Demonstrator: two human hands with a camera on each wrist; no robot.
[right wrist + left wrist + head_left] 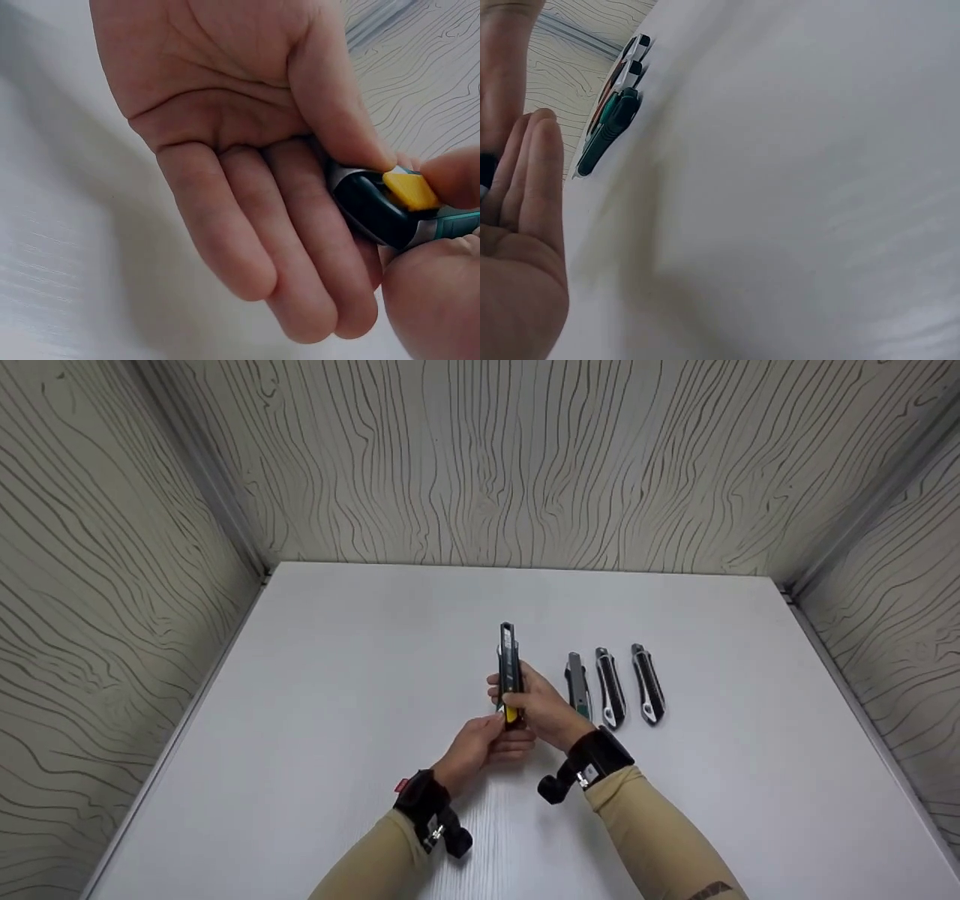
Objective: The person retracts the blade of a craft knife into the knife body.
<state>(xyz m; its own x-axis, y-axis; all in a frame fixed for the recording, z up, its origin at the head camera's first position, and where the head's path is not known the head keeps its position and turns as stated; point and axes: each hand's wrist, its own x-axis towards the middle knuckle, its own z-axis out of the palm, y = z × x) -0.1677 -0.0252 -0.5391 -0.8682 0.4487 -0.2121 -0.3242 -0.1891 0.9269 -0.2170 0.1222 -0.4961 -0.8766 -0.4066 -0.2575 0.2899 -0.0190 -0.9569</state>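
Both hands hold a dark utility knife [508, 664] upright over the middle of the table, in the head view. Its lower end has a yellow part [411, 191], with the right thumb beside it. My right hand [553, 712] grips the knife from the right, fingertips showing past its left side. At the lower end, my left hand [480, 742] pinches with its thumb; its other fingers lie extended, palm visible in the right wrist view. A silver and green edge shows behind the dark knife, mostly hidden.
Right of the hands, a grey and green utility knife [578, 686] lies on the white table [360, 645], partly behind the right hand. Beside it are two black and silver utility knives, one nearer [611, 690] and one farther right [648, 686]. Patterned walls [487, 465] enclose the table.
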